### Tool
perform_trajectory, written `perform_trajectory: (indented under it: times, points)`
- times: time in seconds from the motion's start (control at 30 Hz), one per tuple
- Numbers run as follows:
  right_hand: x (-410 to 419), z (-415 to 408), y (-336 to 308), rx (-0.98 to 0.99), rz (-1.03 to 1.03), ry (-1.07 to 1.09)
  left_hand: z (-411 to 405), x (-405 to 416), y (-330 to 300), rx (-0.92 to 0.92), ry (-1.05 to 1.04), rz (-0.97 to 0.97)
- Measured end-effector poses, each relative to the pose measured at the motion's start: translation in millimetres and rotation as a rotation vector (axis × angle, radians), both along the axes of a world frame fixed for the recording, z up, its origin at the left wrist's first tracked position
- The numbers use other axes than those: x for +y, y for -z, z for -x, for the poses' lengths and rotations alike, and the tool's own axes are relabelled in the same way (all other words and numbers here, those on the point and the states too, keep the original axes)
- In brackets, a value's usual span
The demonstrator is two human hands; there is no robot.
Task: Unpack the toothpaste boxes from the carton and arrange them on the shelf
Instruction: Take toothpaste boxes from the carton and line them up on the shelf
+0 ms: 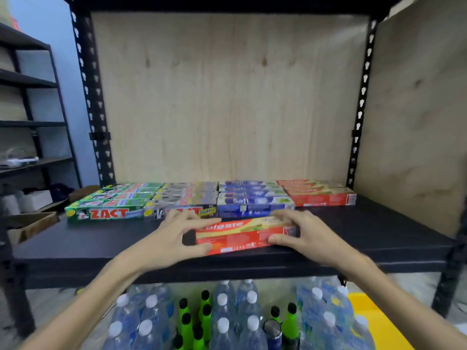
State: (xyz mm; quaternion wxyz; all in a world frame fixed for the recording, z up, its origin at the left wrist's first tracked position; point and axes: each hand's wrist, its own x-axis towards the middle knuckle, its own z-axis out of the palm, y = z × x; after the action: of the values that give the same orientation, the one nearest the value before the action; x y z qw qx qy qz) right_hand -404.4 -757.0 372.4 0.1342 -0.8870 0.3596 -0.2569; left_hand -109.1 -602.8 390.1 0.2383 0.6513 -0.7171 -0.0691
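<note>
A red Colgate toothpaste box [240,236] lies lengthwise near the front of the black shelf board [379,236]. My left hand [174,238] grips its left end, and my right hand [303,233] grips its right end. Behind it, rows of boxes lie flat: green Zact boxes [106,210] at the left, dark Zact boxes [184,200] beside them, blue boxes [250,200] in the middle and red Colgate boxes [321,195] at the right. The carton is not in view.
A plywood back panel [227,97] closes the shelf behind. Below the shelf stand several water bottles [222,322] and green bottles [202,317]. Another dark rack [32,122] stands at the left, with an open cardboard box [27,226] near it. Bare shelf board lies right of the held box.
</note>
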Motion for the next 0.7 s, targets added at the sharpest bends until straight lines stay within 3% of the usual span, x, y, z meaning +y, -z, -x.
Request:
perform_trajectory:
  times: [0.2, 0.37, 0.7]
  points:
    - [-41, 72, -3, -0.016, -0.053, 0.053, 62, -58, -2, -0.191, 0.025, 0.218]
    - [-84, 131, -2, -0.016, -0.076, 0.142, 124, -112, -1, -0.122, -0.030, 0.289]
    - [-154, 184, -7, -0.087, -0.099, 0.223, 186, -198, 3, -0.244, -0.032, 0.399]
